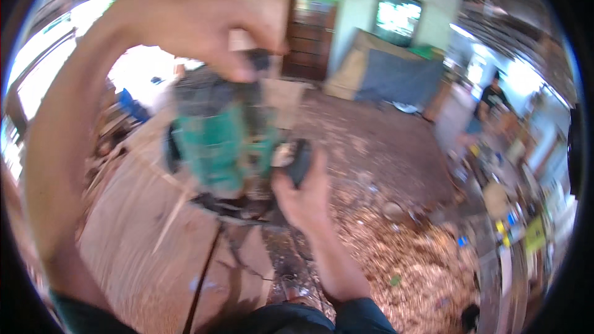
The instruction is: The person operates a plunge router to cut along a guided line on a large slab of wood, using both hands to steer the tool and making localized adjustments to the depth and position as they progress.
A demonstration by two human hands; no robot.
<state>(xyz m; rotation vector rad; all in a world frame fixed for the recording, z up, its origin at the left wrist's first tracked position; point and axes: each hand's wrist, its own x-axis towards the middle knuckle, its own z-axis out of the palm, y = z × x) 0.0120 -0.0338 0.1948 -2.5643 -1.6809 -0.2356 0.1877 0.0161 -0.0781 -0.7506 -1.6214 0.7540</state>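
Note:
A wood router (213,148) with a green body, a dark top and a black base stands in front of me, smeared by motion. My left hand (198,31) arches over it from the left, its thumb and fingers closed around a dark part at the router's top. My right hand (304,201) is wrapped round the black side knob (300,162). Beneath the router lies a broad pale wooden slab (133,229); whether the base rests on it I cannot tell. A dark cord (204,278) runs across the slab toward me. The bit is hidden.
Wood shavings (402,272) cover the ground at the right. Planks and bottles (510,229) crowd the right side, where another person (493,99) sits farther back. A draped cover (396,77) leans by the wall, beside a brown door (312,25).

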